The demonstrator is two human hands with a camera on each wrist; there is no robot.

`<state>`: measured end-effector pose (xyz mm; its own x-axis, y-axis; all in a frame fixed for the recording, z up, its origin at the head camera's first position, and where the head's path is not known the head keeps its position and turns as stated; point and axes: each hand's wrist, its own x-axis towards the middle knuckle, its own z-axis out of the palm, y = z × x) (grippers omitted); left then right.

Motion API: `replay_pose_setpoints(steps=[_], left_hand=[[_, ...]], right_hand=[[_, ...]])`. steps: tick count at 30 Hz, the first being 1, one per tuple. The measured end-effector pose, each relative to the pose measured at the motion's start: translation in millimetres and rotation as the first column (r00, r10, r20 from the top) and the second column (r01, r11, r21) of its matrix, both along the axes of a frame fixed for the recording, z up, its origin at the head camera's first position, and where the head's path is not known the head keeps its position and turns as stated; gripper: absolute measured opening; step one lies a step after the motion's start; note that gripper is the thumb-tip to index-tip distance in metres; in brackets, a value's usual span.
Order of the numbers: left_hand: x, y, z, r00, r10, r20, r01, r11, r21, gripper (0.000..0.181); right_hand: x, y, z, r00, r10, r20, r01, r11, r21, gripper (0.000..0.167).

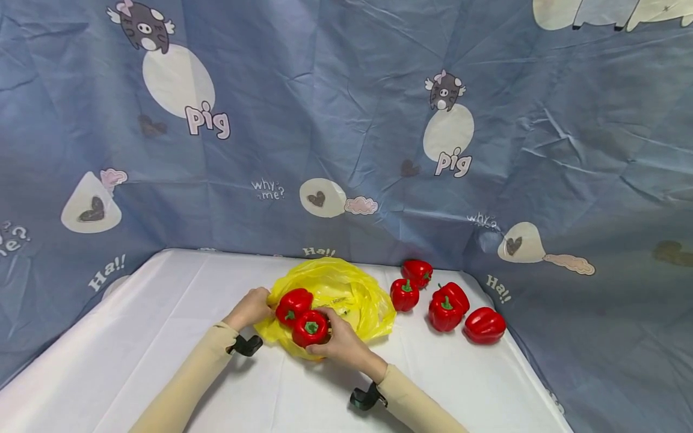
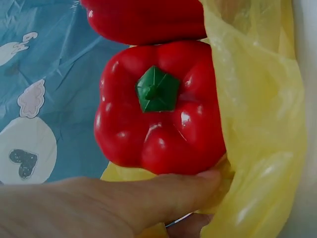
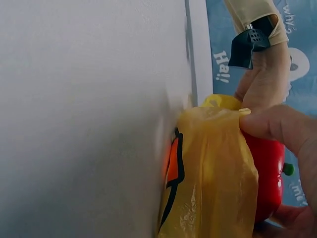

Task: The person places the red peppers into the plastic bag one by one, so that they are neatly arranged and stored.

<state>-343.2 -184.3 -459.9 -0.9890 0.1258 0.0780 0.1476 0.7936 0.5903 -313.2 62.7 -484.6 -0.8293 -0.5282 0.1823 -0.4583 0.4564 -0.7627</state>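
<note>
A yellow plastic bag (image 1: 373,300) lies spread on the table with its mouth gaping. Two red bell peppers with green stems sit at its near-left rim: one farther back (image 1: 294,304), one nearer (image 1: 310,328). My left hand (image 1: 251,308) pinches the bag's left edge; in the left wrist view its thumb (image 2: 163,196) lies just beside a pepper (image 2: 163,134). My right hand (image 1: 346,344) curls round the nearer pepper. In the right wrist view, the right thumb (image 3: 270,121) touches the bag's rim (image 3: 218,148) beside that pepper (image 3: 267,173).
Several more red bell peppers lie right of the bag, among them one at the back (image 1: 417,272), one beside the bag (image 1: 404,294) and one lying on its side (image 1: 484,325). White cloth covers the table (image 1: 162,325). A blue printed curtain (image 1: 346,120) hangs behind.
</note>
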Motion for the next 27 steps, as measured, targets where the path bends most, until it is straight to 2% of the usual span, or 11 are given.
replay_pose_setpoints(steps=[2,6,9,14,27], left_hand=[[-0.5,-0.8,-0.5,1.0,-0.013,0.0,0.013,1.0,-0.003,0.028],[-1.2,-0.3,-1.1,0.999,-0.017,0.041,0.017,1.0,0.01,0.025],[-1.2,0.7,-1.3,0.999,-0.005,0.05,0.004,1.0,0.02,0.025],[-1.4,0.6,-1.2,0.999,0.002,0.033,-0.002,1.0,-0.016,0.021],[-2.5,-1.0,-1.2,0.998,0.018,0.062,-0.018,1.0,0.004,0.013]], right_hand=[[0.2,-0.2,1.1,1.0,0.012,-0.005,-0.012,1.0,0.019,0.077],[-0.7,0.1,5.2,0.999,0.047,-0.006,-0.047,0.997,0.058,0.079],[-3.0,-1.7,6.9,0.998,0.056,0.003,-0.057,0.996,0.062,0.079],[-10.5,-9.1,0.8,0.999,0.028,0.017,-0.029,0.999,0.037,0.079],[-17.2,-29.3,-2.0,1.0,0.016,0.007,-0.017,0.999,0.036,0.078]])
